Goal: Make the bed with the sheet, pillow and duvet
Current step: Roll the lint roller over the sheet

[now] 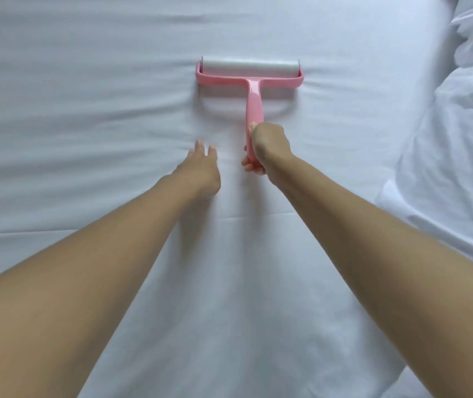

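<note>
Clearly, the right hand (269, 145) is wrapped round the lower end of the glossy pink plastic handle of a wide lint roller (249, 79), fingers curled underneath and the thumb along the top, so much of the grip end is covered by the hand. The roller's pale grey-white drum lies across the smooth white fitted sheet (86, 110), touching it, with small creases fanning out from both ends of the pink frame. The left hand (203, 170) rests just beside the handle with fingers straight and slightly spread on the sheet, holding nothing; its palm side cannot be seen. Both bare forearms run in from the bottom corners and are cut off by the frame edge. A rumpled white duvet (459, 139) is bunched along the right side, partly out of view, and whether a pillow lies within that heap is hard to make out. A faint straight fold line crosses the sheet between the forearms.
</note>
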